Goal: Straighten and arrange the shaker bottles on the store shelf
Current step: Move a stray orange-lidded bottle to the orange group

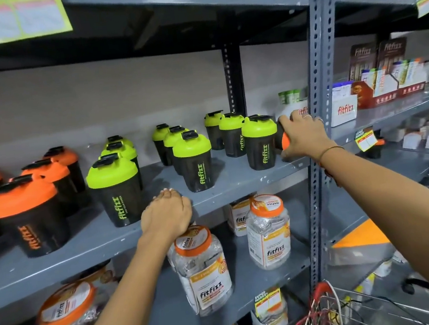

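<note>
The right hand (301, 133) was wrapped around an orange-lidded shaker bottle (283, 138) at the right end of the grey shelf (237, 183), just beside the nearest green-lidded shaker (260, 144); the bottle looked tipped on its side, though the hand hid most of it. The left hand (166, 215) rested palm-down on the shelf's front edge, fingers curled over it, holding no bottle. Green-lidded shakers stood upright in short rows across the middle, orange-lidded shakers (25, 211) at the left. Clear jars (202, 267) sat on the shelf below.
</note>
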